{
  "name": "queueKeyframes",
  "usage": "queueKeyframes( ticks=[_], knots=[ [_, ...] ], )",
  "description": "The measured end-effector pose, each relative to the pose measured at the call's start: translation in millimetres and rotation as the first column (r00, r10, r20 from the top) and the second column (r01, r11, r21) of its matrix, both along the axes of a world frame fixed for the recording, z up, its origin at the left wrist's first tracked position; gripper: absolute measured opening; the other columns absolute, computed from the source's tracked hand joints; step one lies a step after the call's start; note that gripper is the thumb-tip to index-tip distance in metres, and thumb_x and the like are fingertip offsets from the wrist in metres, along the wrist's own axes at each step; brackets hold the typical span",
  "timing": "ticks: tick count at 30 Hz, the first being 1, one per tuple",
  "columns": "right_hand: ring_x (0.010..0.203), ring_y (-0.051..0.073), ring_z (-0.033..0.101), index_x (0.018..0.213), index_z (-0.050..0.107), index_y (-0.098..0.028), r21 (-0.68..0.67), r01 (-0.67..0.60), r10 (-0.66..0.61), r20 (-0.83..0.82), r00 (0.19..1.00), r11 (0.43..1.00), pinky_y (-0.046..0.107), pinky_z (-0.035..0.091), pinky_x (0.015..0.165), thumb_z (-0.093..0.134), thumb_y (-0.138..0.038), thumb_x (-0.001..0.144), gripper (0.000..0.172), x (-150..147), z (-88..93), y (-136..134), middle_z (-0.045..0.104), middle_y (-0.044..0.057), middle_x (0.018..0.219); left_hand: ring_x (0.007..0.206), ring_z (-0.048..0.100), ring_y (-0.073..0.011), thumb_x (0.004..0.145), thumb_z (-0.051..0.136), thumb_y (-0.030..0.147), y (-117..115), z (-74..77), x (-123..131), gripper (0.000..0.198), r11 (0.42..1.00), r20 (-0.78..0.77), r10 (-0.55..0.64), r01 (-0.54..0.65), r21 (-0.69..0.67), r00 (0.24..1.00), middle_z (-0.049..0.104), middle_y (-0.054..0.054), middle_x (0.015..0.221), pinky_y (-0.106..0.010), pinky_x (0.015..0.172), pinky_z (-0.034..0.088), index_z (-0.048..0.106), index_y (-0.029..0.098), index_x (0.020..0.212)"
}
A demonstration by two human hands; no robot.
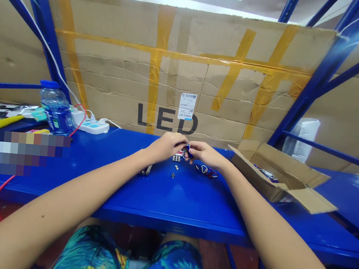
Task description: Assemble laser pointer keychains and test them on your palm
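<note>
The fingers of the right hand (pixel 205 154) are narrowed on a small blue piece (pixel 189 151), whose details are too small to read. The fingers of the left hand (pixel 166 146) are bunched against its upper end; whether they pinch it or only touch it cannot be told. Both hands meet above the surface (pixel 176 205), probably so that one side steadies the piece while the other works at its end.

Directly below the fingers, silver discs (pixel 176 158) lie in close rows, an order that likely makes each easy to find and pick singly. A red-and-white item (pixel 179 153), partly hidden by the fingers, is just behind these rows. Nearer the wearer than the rows are two loose discs (pixel 177 167) and, beyond them, a small metal part (pixel 172 175), set apart and presumably within short reach.

To the right of the fingers, carabiners (pixel 207 171) lie side by side under the right wrist. To the left, slim dark-and-silver tubes (pixel 146 170) lie below the left wrist, partly covered by it. Separate groups on each side probably prevent mixing. Well to the right of the fingers, an open carton (pixel 302 163) contains further small items.
</note>
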State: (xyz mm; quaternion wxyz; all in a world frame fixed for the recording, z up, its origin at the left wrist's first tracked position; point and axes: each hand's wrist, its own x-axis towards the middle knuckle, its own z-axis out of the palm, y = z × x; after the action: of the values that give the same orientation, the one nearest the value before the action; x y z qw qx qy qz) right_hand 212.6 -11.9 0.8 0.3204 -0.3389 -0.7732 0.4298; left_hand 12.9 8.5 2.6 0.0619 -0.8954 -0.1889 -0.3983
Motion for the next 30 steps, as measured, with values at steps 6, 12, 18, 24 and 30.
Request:
queueKeyframes(
  ticks=[6,12,18,24,30],
  knots=[
    [0.069,0.015,0.061,0.080,0.057,-0.017,-0.055,-0.007,0.000,-0.113,0.994,0.998,0.035,0.052,0.073,0.061,-0.027,0.083,0.011,-1,-1.8,0,0.061,0.003,0.079,0.083,0.063,-0.0152,0.090,0.050,0.015,-4,-0.4,-1,0.018,1.000,-0.030,0.001,-0.001,0.009,1.000,0.068,-0.006,0.089,-0.030,0.076,0.050,0.068,0.016,0.094],
    [0.080,0.016,0.059,0.083,0.060,-0.017,0.117,0.078,-0.079,0.011,0.997,0.990,0.036,0.049,0.083,0.056,-0.018,0.081,0.004,4,-1.9,6,0.063,0.002,0.080,0.083,0.061,-0.0162,0.086,0.050,0.017,-9,9.8,-6,0.019,0.997,-0.121,0.070,-0.073,-0.026,0.990,0.068,-0.006,0.090,-0.030,0.074,0.046,0.068,0.017,0.094],
    [0.085,0.019,0.058,0.082,0.062,-0.017,0.320,0.107,-0.179,0.206,0.962,0.941,0.037,0.045,0.084,0.051,-0.012,0.077,0.014,14,1.1,9,0.065,0.004,0.086,0.073,0.060,-0.0151,0.079,0.054,0.016,-14,19.8,-16,0.020,0.970,-0.463,0.018,-0.127,-0.207,0.886,0.070,-0.003,0.084,-0.027,0.065,0.040,0.071,0.020,0.089],
    [0.083,0.019,0.058,0.082,0.064,-0.018,0.370,0.047,-0.159,0.279,0.947,0.928,0.035,0.045,0.082,0.048,-0.009,0.075,0.020,17,-2.2,12,0.067,0.004,0.086,0.075,0.061,-0.0165,0.077,0.062,0.018,-12,10.1,-14,0.019,0.937,-0.590,-0.030,-0.182,-0.297,0.807,0.070,-0.002,0.083,-0.026,0.063,0.038,0.074,0.025,0.091],
    [0.081,0.018,0.060,0.087,0.063,-0.018,0.168,0.026,-0.044,0.107,0.993,0.985,0.037,0.048,0.080,0.056,-0.016,0.076,0.013,14,6.0,4,0.067,0.005,0.090,0.076,0.061,-0.0168,0.079,0.062,0.019,-11,6.7,-13,0.017,0.928,-0.616,-0.041,-0.198,-0.315,0.787,0.072,-0.003,0.085,-0.026,0.063,0.039,0.074,0.024,0.091]
  ],
)
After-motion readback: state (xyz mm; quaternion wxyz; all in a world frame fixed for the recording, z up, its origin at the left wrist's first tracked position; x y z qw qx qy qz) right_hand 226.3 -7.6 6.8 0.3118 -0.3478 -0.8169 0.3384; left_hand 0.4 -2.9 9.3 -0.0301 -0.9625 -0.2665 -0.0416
